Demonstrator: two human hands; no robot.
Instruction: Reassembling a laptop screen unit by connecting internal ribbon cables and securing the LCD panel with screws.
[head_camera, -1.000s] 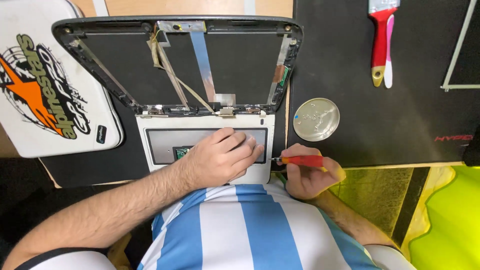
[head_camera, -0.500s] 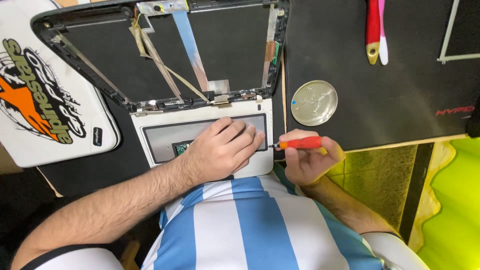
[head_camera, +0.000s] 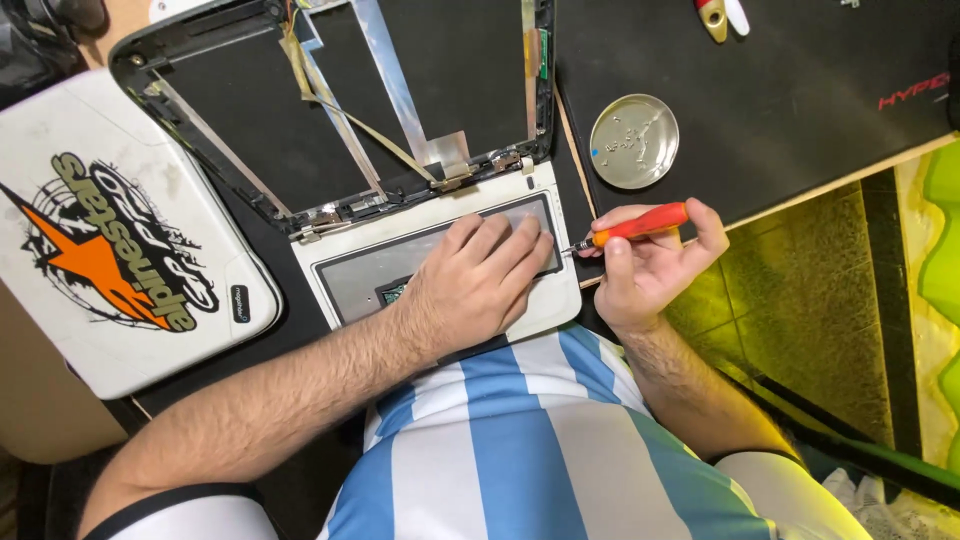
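From the head view, your left hand (head_camera: 478, 285) lay flat and open, palm down, on the grey recessed panel of the small white laptop base (head_camera: 440, 262), which sat on the black mat over the table (head_camera: 800, 90) just in front of you. Your right hand (head_camera: 650, 262) was closed around the orange-handled screwdriver (head_camera: 632, 228), its tip touching the base's right edge near the front corner. Pushed at that slant, the tip could have skidded off and gouged the white plastic or jabbed your left fingertips (head_camera: 530, 245), which rested right beside it. The bare black screen frame (head_camera: 330, 110) with its loose ribbon cables (head_camera: 400, 85) stood hinged behind; leaning harder might have strained them. The round metal dish (head_camera: 634, 141) lay well apart, so any freed screw could have rolled away
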